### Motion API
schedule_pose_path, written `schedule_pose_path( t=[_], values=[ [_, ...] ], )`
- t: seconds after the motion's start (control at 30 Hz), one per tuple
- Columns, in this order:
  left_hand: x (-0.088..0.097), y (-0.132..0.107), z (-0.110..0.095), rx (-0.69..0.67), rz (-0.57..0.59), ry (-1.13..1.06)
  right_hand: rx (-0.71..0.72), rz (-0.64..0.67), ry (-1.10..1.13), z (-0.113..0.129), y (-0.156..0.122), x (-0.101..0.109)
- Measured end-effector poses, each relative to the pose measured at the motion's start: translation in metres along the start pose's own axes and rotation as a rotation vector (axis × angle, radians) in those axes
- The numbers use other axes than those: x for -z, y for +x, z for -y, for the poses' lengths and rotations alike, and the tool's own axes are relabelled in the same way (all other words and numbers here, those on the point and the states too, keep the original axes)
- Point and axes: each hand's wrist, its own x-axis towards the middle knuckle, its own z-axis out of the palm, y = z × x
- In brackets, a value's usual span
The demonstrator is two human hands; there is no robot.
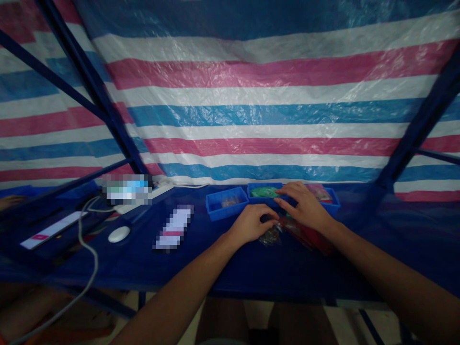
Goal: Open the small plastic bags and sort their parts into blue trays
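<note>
Head view has the left hand [251, 225] with thumb and forefinger curled nearly together right at a little clear bag [269, 237] of dark bits; can't tell if they're actually pinching it. Right hand [307, 207] is spread, thumb apart from the fingers, above some red plastic packaging [318, 237]. The bag sits just under the left fingertips. I'd guess it's light, floppy and kinda slippery, so its top edge seems the best grab. Counting: two hands, one clear bag, three blue bins (left bin [212, 209] beyond the left hand, middle bin [251, 197] ahead of both, right bin [334, 206] partly behind the right hand), one phone [176, 225] off left of the left hand. Red stuff's too dim to count.
</note>
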Motion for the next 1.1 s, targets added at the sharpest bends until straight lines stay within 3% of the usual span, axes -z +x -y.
schedule_pose_path(
  t=[0.13,0.33,0.43,0.67,1.1],
  values=[
    [0.001,0.0,0.003,0.099,-0.11,-0.198,-0.123,-0.088,0.171,0.01,-0.001,0.007],
    [0.003,0.004,0.005,0.149,-0.313,-0.4,-0.327,0.078,0.66,0.019,-0.004,-0.006],
    [0.001,0.005,0.008,0.153,-0.353,-0.451,-0.442,0.063,0.853,0.019,-0.004,-0.015],
    [-0.001,0.006,0.012,0.198,-0.337,-0.637,-0.502,-0.017,0.92,0.018,-0.002,-0.016],
    [-0.002,0.006,0.012,0.217,-0.374,-0.519,-0.485,0.012,0.968,0.014,-0.006,-0.021]
  ],
)
